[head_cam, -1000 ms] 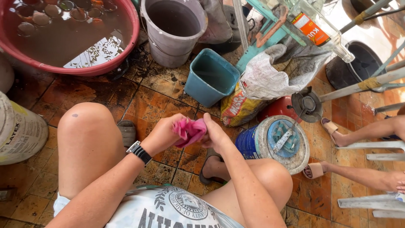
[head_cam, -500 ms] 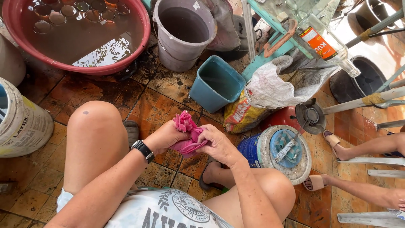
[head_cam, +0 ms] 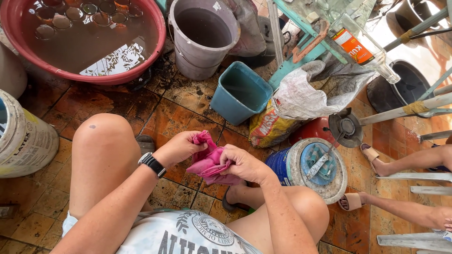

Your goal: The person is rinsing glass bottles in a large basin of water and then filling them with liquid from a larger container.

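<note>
I sit with bare knees over a wet tiled floor, holding a crumpled pink cloth (head_cam: 209, 162) between both hands. My left hand (head_cam: 181, 146), a black watch on its wrist, pinches the cloth's upper end. My right hand (head_cam: 242, 163) grips the bunched lower part from the right. The cloth hangs between my knees, above the tiles.
A red basin (head_cam: 146, 66) of murky water with several glasses stands at the top left. Beyond are a grey bucket (head_cam: 200, 44), a teal tub (head_cam: 240, 94), a white sack (head_cam: 301, 96), a paint can (head_cam: 313, 169) with a tool on its lid, and a white bucket (head_cam: 23, 141). Another person's sandalled feet (head_cam: 369, 153) are at the right.
My hands have shifted on the pink cloth, drawing it out from a tight ball into a looser bunch. The camera view has drifted slightly downward and left.
</note>
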